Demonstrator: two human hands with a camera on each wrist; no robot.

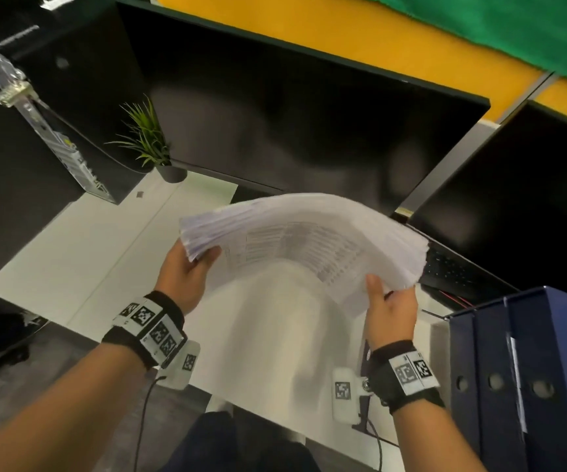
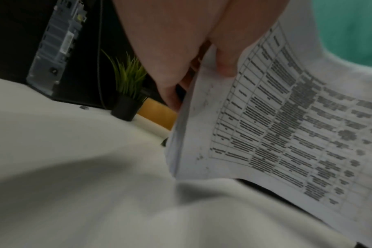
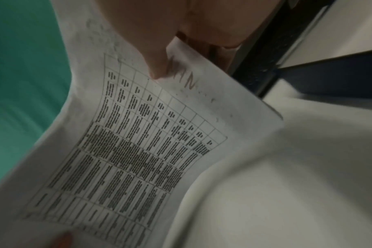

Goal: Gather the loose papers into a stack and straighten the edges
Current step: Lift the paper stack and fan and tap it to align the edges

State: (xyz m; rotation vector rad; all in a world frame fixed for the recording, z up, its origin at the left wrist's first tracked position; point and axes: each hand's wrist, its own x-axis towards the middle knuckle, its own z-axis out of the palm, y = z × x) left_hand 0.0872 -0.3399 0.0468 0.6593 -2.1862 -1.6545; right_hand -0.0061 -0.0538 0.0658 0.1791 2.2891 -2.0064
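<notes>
A thick stack of white papers with printed tables hangs above the white desk, bowed upward in an arch. My left hand grips its left end, thumb on the near face and fingers behind. My right hand grips the right end the same way. In the left wrist view the left hand pinches the stack's edge, and the printed sheet faces the camera. In the right wrist view the right hand has its thumb pressed on the sheet. The sheet edges at the left end are fanned and uneven.
A large dark monitor stands right behind the stack, with a second one at the right. A small potted plant sits at the back left. Blue binders stand at the right, a black keyboard beyond them.
</notes>
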